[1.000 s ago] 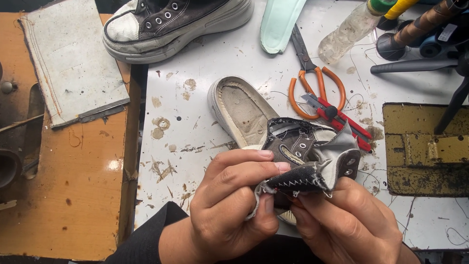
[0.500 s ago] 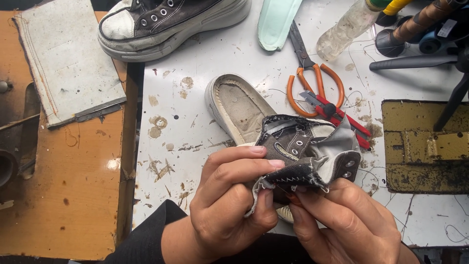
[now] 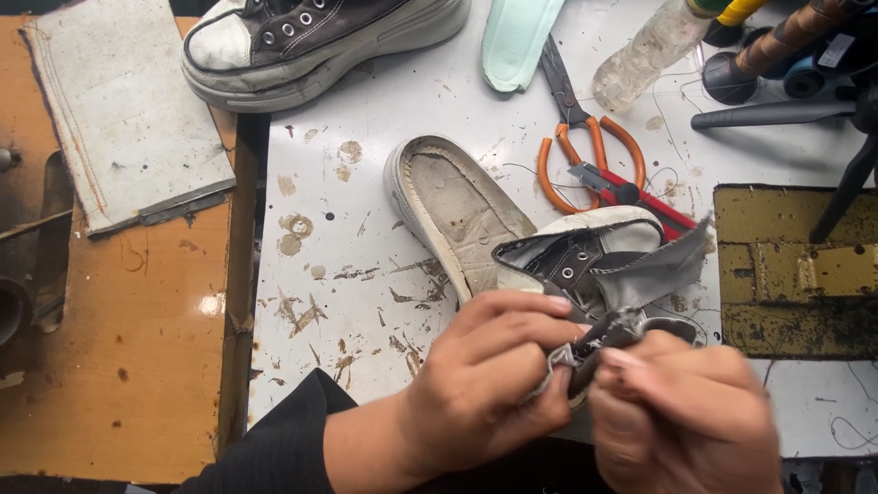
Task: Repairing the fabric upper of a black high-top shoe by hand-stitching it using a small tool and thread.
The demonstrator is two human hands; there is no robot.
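Both hands were close together, pinching the same thing. The left hand (image 3: 485,384) and the right hand (image 3: 681,416) each squeezed the torn grey shoe top (image 3: 594,274) by its dark edge, with the fingertips almost touching. The shoe top was blurry where the fingers gripped it.

The shoe top lay on the white table (image 3: 366,183). Its worn sole (image 3: 457,206) stuck out just behind it, bottom side up. Just behind the shoe top, to the right, lay the orange scissors (image 3: 585,155). Far behind it, to the left, sat a whole dark sneaker (image 3: 311,41). A pale green insole (image 3: 517,37) lay behind the scissors.
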